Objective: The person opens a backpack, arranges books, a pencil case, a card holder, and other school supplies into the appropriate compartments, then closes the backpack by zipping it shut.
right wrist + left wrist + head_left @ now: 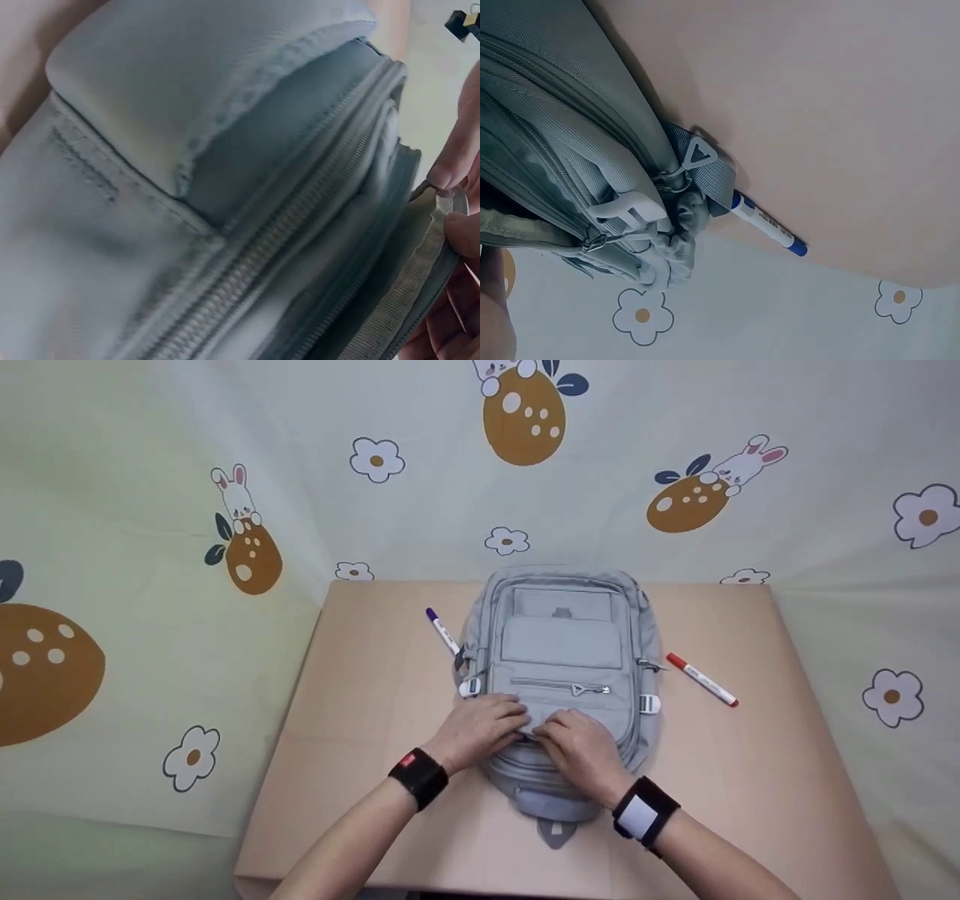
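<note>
A grey backpack point(562, 641) lies front up, its top handle end towards me. My left hand point(484, 724) and right hand point(585, 754) meet at the front panel's near edge and pinch the fabric there. In the right wrist view, fingers point(459, 150) grip the edge of an unzipped compartment point(401, 300), whose teeth and pale lining show. At the left wrist view's lower corner, only a bit of a hand point(495, 322) appears beside the opening. What lies inside the compartment is hidden.
A purple-capped marker point(442, 630) lies left of the backpack, partly covered by its side. On the right lies a red marker point(703, 679). The brown table point(360, 690) meets a patterned cloth point(420, 517) behind and at both sides.
</note>
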Demonstrator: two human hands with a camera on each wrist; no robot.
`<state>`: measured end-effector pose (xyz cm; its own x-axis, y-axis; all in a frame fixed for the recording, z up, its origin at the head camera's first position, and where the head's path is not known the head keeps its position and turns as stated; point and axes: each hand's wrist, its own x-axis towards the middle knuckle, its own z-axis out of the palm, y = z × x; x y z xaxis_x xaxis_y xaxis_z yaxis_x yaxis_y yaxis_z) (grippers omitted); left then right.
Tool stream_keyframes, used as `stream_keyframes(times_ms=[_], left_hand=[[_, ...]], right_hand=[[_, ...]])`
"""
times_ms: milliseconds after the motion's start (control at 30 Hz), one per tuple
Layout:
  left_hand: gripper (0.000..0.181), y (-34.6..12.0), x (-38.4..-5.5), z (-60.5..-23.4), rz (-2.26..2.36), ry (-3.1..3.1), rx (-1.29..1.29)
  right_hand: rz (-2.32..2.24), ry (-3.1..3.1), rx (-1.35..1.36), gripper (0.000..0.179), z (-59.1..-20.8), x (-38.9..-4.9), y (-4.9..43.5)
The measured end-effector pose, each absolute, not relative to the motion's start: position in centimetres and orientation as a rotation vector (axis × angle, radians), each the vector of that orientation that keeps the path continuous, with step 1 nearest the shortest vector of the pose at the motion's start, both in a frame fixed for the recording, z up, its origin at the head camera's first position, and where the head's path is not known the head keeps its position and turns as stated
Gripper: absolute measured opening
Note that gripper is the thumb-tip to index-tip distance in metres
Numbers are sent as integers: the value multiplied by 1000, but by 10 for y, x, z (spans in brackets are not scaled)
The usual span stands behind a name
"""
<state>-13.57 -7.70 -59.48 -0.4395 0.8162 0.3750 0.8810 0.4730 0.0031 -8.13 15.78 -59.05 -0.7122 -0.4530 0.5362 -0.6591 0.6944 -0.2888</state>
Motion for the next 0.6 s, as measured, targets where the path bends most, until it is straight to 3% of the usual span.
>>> stream_keyframes(times_ms=[300,600], left_hand=[[24,-71,-140,-584,-402,-2412,-1333],[28,-69,-144,-568,-542,-2518,-1219]], right_hand=[[772,-2469,753,13,-571,-92,180],[867,-2496,304,10,-558,-111,263]])
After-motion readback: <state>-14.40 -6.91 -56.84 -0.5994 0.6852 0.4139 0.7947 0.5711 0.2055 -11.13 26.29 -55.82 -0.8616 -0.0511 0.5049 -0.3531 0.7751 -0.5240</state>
